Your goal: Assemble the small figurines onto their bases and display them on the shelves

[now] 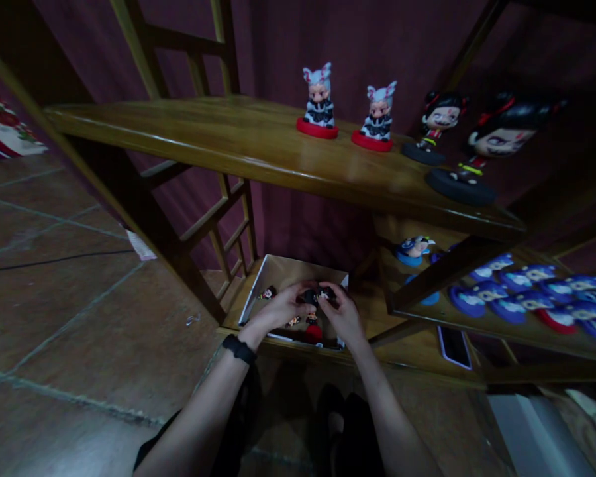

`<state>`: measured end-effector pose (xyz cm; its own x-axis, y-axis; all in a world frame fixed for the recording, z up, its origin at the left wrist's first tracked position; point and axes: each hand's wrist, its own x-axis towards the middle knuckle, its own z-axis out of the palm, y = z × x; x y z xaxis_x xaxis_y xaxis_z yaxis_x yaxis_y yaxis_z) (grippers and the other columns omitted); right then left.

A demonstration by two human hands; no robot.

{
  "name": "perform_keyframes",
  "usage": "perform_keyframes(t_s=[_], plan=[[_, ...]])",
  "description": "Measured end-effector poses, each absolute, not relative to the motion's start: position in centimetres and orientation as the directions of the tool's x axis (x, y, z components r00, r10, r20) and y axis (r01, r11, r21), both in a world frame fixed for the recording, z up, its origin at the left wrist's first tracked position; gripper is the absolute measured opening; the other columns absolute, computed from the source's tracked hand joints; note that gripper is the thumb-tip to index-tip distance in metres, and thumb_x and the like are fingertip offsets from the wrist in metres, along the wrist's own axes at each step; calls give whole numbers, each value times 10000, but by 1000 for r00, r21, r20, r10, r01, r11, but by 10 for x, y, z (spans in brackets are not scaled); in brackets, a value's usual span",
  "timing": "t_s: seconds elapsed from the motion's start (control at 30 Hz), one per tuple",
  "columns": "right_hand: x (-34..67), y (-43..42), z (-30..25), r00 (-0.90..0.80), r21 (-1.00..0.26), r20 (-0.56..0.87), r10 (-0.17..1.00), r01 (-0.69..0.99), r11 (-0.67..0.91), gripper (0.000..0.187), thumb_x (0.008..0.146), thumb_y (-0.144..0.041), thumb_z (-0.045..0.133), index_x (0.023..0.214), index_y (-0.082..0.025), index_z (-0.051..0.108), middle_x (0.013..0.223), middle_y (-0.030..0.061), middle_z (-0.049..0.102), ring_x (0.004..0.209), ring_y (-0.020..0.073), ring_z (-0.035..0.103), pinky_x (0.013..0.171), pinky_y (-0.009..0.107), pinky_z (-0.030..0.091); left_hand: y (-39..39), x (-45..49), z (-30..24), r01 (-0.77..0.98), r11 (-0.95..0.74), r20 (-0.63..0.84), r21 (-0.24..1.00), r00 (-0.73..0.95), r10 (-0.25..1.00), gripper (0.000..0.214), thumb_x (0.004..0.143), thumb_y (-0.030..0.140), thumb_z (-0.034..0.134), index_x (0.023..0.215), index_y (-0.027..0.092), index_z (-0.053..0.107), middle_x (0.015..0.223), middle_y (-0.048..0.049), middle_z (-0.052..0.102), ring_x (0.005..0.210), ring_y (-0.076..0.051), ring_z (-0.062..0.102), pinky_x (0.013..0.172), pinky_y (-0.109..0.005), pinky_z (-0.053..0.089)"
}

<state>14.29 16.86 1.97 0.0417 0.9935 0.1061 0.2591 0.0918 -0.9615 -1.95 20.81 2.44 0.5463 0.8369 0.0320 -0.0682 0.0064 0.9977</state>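
Observation:
Low in the shelf sits an open white cardboard box [302, 268], and both of my hands are over it. My left hand [285, 308] has its fingers closed around a dark round base. My right hand [342, 311] pinches a small black-haired figurine [324, 295] right beside that base; the fingers hide whether the two are joined. Inside the box lie a small figurine [267, 293] at the left, another tiny figurine [294, 322] below my left fingers, and a red round base [313, 333] near the front wall.
The wooden shelf [203, 132] above carries two white-eared figurines [320, 99] on red bases and two black-haired figurines [442, 119] on dark bases. Several blue figurines [521, 301] fill the right shelf. A phone [454, 347] lies on the lower board. Lattice [228, 218] stands left.

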Motion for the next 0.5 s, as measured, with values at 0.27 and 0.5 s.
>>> perform_keyframes(t_s=[0.27,0.5], plan=[[143,170,18,-13,-975,98,995,197,98,315,744,-308,545,1057,-269,553,990,-2,626,824,161,598,769,294,477,207,-20,22,-144,96,6,985,583,813,521,637,149,705,1134,170,553,1009,-70,609,990,-193,538,846,-301,429],[143,167,17,-29,-943,148,989,297,150,322,766,-286,516,1086,-285,553,1047,8,618,952,181,576,872,335,437,207,-21,22,-161,105,7,981,574,819,559,609,155,730,1129,184,528,951,-51,619,870,-155,571,810,-284,434]])
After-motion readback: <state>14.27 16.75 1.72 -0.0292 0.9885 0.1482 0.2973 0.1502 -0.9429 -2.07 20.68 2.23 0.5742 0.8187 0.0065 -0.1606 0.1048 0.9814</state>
